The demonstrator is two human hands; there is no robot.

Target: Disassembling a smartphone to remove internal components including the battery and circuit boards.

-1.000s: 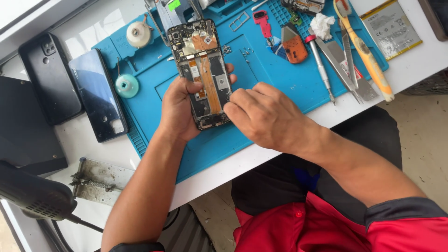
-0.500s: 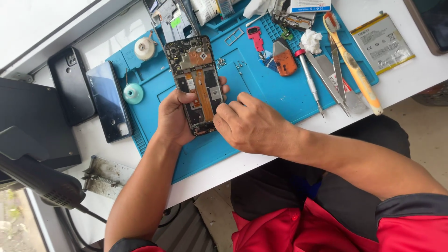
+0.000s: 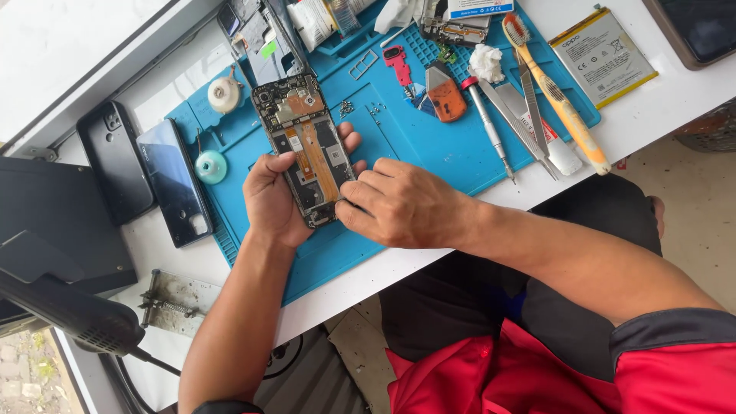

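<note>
The left hand grips the opened phone from its left edge, fingers curled behind it, holding it just above the blue mat on the white surface. The right hand has its fingertips pressed together against the phone's lower right edge. A screwdriver and tweezers lie on the mat to the right.

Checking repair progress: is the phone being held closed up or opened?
Opened: the phone in the left hand shows bare boards and an orange ribbon cable; no back cover on it.
</note>
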